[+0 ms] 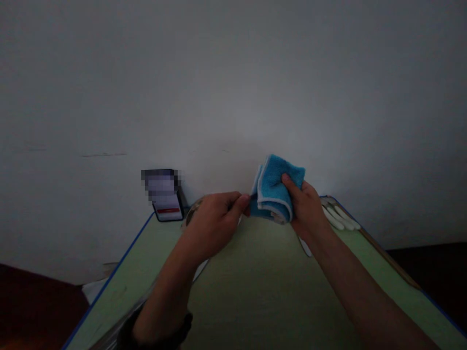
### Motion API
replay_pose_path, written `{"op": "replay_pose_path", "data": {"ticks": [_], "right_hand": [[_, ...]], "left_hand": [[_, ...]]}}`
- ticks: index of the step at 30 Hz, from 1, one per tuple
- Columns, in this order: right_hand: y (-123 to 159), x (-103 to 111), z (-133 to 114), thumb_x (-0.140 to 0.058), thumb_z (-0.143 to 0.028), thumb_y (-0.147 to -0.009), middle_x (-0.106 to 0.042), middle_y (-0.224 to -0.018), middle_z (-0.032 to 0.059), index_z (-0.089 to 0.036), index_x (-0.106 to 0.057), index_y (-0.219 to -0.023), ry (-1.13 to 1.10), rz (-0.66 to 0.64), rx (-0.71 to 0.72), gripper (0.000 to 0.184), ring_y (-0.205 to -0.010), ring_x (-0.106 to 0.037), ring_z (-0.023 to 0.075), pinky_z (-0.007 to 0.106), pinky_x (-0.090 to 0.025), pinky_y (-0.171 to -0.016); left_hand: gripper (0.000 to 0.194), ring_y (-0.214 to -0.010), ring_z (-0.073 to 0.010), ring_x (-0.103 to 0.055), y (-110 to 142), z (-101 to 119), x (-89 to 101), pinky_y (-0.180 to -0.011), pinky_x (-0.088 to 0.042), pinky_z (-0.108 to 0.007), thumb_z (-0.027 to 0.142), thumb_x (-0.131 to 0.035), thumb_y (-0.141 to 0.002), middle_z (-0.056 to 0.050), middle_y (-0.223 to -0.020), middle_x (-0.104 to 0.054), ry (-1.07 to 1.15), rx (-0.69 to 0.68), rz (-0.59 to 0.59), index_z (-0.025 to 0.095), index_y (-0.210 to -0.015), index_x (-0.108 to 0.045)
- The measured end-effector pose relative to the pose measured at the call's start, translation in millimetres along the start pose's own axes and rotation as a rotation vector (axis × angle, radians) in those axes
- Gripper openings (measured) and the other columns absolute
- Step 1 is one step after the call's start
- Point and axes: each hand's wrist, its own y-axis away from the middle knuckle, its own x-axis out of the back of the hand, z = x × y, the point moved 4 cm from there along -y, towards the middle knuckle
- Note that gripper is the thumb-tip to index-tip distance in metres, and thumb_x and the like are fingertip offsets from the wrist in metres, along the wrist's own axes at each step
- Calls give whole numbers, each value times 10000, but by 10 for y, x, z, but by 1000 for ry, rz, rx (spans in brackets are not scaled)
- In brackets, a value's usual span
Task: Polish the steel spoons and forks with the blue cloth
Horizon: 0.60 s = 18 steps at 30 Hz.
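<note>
Blue terry cloth [279,180], its inner folds hidden, is clamped in the right hand [307,205] above the bench [255,287], while the left hand [219,218] pinches a thin dark object [252,197] too dim to identify.

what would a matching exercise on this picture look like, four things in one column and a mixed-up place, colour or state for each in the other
Things
1. cloth
2. phone
3. table
4. slender white items

Descriptions
a. light green top with a blue edge
b. lying near the far right corner
c. held up, folded, in the right hand
d. propped up at the far left, screen lit

Right pairs: 1-c, 2-d, 3-a, 4-b
</note>
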Motion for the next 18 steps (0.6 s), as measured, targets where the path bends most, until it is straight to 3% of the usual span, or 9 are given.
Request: {"op": "replay_pose_path", "data": {"ticks": [6,10,13,15,18], "right_hand": [[20,-50,81,-575,-263,-761,-667,-818,-10,-198,-586,-870,-349,162,-151,127,-728,-630,148,312,-510,-711],[-14,-46,113,-527,-256,-807,-670,-838,-8,-201,-598,-902,-457,130,-148,131,-803,-628,143,307,-495,-774],[-48,-16,125,-498,-286,-831,-674,-866,-2,-202,-609,-906,-498,130,-133,158,-862,-617,128,275,-480,-799],[-66,33,137,-506,-315,-827,-676,-870,-2,-200,-612,-892,-486,195,-132,169,-834,-619,123,268,-485,-778],[-82,98,138,-533,-340,-805,-678,-868,-4,-193,-610,-874,-427,264,-95,180,-756,-625,122,279,-499,-730]], "left_hand": [[370,-576,-127,-508,13,88,-335,-560,-362,-238,328,-284,-896,4,-612,-543,6,-51,-151,168,-720,-568],[252,-590,-110,-528,136,188,-411,-570,-393,-213,211,-334,-856,4,-647,-567,24,-120,-453,163,-836,-581],[309,-496,-88,-500,219,194,-368,-517,-393,-194,260,-272,-886,32,-552,-531,80,-36,-638,165,-849,-564],[369,-454,-83,-471,224,169,-314,-488,-384,-193,318,-229,-901,40,-517,-503,83,1,-654,166,-797,-549],[376,-479,-88,-464,179,104,-222,-484,-373,-199,360,-272,-885,32,-531,-477,51,-21,-578,167,-668,-510]]}}
